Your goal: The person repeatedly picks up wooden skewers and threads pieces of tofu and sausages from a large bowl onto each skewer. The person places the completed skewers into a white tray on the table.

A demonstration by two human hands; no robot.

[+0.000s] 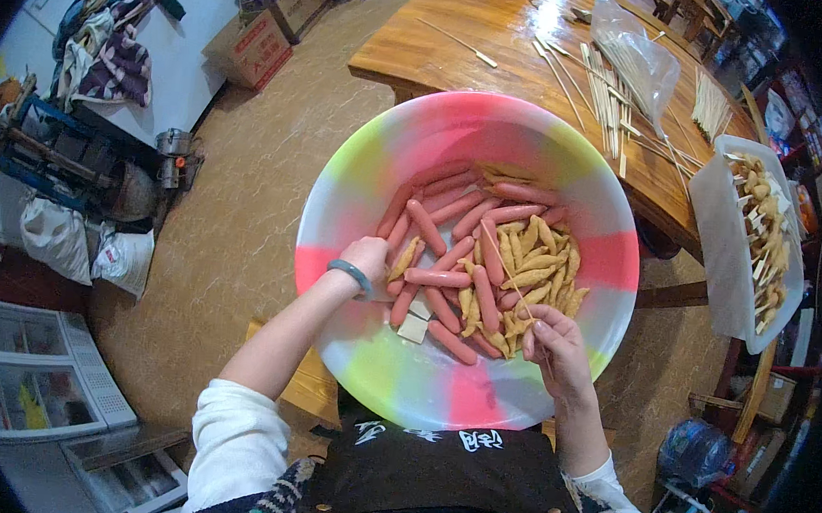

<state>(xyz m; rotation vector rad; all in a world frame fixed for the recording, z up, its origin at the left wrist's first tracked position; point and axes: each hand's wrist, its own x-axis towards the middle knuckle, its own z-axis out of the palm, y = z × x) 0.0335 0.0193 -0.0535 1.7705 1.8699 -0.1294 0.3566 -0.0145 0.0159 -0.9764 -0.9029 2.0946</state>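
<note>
A multicoloured plastic basin (401,392) stands before me, holding pink sausages (438,278), tan tapered food pieces (535,272) and a few pale square slices (413,328). My left hand (369,259), with a blue-green bangle (351,275) at its wrist, reaches in at the basin's left side among the sausages. Its fingertips are mostly hidden, beside one tan piece (402,263), so its grip is unclear. Over the right side, my right hand (555,345) pinches a thin wooden skewer (508,274) between thumb and fingers. The skewer slants up and left across the food, its tip near a sausage.
On the wooden table (463,17) beyond lie loose flat-ended skewers (604,98) and a clear plastic bag (632,57) of more. A white plastic bin (723,242) at right holds skewered food (766,238). Cardboard boxes (250,49) and a blue-framed machine (68,154) stand at left.
</note>
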